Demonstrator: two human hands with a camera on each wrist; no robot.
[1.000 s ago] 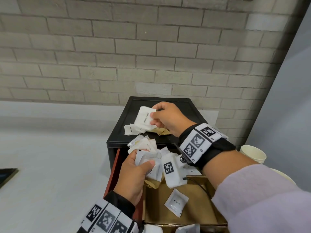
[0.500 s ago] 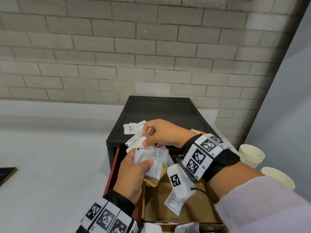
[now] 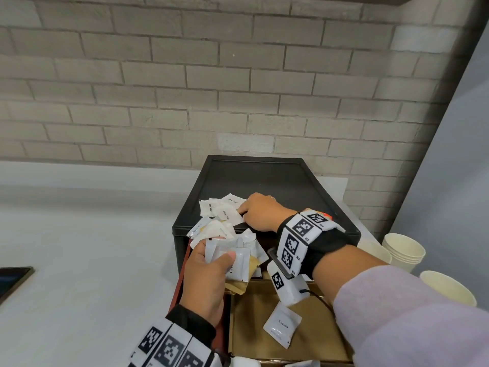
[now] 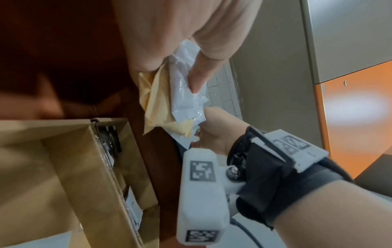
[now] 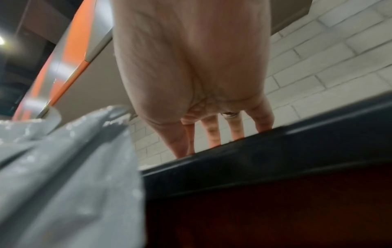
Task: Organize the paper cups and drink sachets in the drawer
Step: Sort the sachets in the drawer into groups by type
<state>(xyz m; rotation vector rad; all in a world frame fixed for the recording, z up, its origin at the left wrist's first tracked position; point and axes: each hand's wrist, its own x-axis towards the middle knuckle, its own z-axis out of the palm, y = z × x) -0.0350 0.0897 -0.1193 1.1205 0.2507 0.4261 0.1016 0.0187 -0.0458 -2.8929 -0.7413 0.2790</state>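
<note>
- The right hand (image 3: 260, 213) now lies on the flat top of the black drawer cabinet (image 3: 291, 181), at the small pile of white paper sachets (image 3: 222, 207) there. Half a second ago it was lower, at the bundle in the other hand; a second ago it was up at this same pile.
- The pile looks larger than half a second ago, so the hand has probably just laid down a sachet drawn from the bundle. That reads as sorting by kind, one sachet at a time.
- In the right wrist view its fingers (image 5: 212, 132) reach straight down to the black edge, spread apart; I cannot tell whether anything remains pinched under the fingertips.
- The left hand (image 3: 209, 276) stays clamped on a fanned bundle of white and tan sachets (image 3: 232, 250), thumb across the front, above the open drawer.
- In the open cardboard-lined drawer (image 3: 254, 345) one white sachet marked "Cream" (image 3: 281, 325) lies loose on the floor.
- The stacked cream paper cups (image 3: 403, 250) and a single cream paper cup (image 3: 447, 290) stand outside the drawer to the right, untouched.
- My judgement: the sort is only partly done, much of the bundle remains, and no cup is in the drawer yet.
</note>
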